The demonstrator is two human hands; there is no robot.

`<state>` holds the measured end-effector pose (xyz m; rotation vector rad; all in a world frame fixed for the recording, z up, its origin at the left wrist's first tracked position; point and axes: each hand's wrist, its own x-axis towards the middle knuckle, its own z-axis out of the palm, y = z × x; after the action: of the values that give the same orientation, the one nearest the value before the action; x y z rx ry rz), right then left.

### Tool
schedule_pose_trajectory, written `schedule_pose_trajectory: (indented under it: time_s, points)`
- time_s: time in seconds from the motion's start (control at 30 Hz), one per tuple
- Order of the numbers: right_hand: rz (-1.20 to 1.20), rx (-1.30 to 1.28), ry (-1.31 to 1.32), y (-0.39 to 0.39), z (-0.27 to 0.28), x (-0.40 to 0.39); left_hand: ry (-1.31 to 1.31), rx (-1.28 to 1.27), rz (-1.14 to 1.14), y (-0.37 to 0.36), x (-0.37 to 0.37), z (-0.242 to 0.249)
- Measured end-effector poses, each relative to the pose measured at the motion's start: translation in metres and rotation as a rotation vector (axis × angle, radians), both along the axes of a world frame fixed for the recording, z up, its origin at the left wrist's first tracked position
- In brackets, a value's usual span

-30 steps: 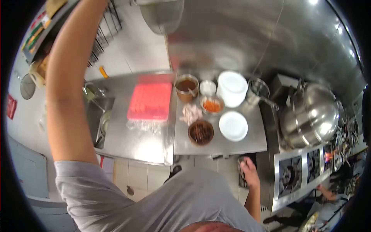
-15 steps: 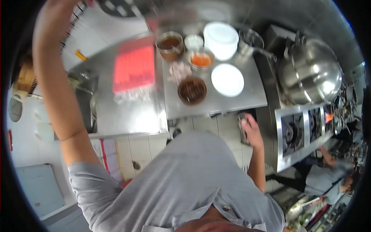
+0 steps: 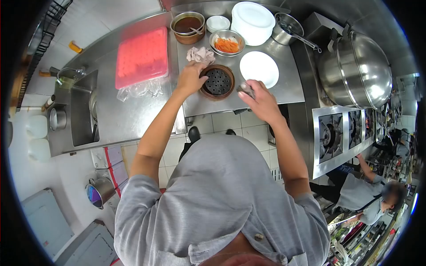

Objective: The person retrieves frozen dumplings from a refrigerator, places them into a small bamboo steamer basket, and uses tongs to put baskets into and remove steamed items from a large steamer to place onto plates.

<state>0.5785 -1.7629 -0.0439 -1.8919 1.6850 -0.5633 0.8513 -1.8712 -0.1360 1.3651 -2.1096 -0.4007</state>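
Observation:
My left hand (image 3: 191, 80) is at the left rim of a round brown bowl (image 3: 231, 90), thumb and fingers spread apart. Inside that bowl lies a black perforated disc (image 3: 218, 82). Touching or just beside my left fingertips is a crumpled pale cloth (image 3: 200, 55). My right hand (image 3: 262, 101) is closed around a small grey, glassy-looking object (image 3: 246, 90) to the right of the bowl; its kind is hard to make out. Behind my right hand lies a white plate or lid (image 3: 259, 69).
At the back stand a pot of brown sauce (image 3: 188, 24), a white bowl (image 3: 218, 23), a bowl of orange shreds (image 3: 227, 45), white stacked containers (image 3: 253, 23) and a saucepan (image 3: 287, 28). A red-lidded tray (image 3: 142, 57) is left; a large steel pot (image 3: 355, 71) and stove (image 3: 330, 137) are right.
My left hand has come down from the upper left to the brown bowl. The black perforated disc now covers the bowl's inside. My right hand has risen from below the counter edge.

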Motion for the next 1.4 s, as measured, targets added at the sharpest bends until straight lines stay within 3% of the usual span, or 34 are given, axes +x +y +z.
schedule_pose_trajectory:
  time_s: [0.17, 0.27, 0.37, 0.47, 0.57, 0.87, 1.1, 1.4]
  points:
    - [0.125, -0.169, 0.152, -0.049, -0.029, 0.058, 0.245, 0.332, 0.060, 0.013, 0.022, 0.010]
    - [0.245, -0.208, 0.225, -0.069, -0.060, 0.080, 0.229, 0.362, 0.048, 0.021, 0.023, 0.015]
    - [0.265, -0.197, 0.350, -0.071, -0.075, 0.084, 0.117, 0.302, 0.031, 0.025, 0.019, 0.005]
    - [0.236, -0.283, 0.168, -0.065, -0.078, 0.066, 0.044, 0.165, -0.027, 0.029, 0.019, -0.004]
    - [0.120, -0.200, 0.070, -0.058, -0.070, 0.048, 0.005, 0.243, -0.017, 0.029, 0.015, 0.002]
    - [0.090, -0.175, 0.182, -0.065, -0.065, 0.043, -0.185, 0.211, -0.088, 0.015, -0.001, 0.011]
    - [0.186, -0.302, 0.328, -0.076, -0.070, 0.043, -0.122, 0.209, -0.087, 0.012, -0.005, 0.002]
    - [0.166, -0.217, 0.228, -0.067, -0.075, 0.044, -0.121, 0.198, -0.088, 0.004, -0.015, 0.020]
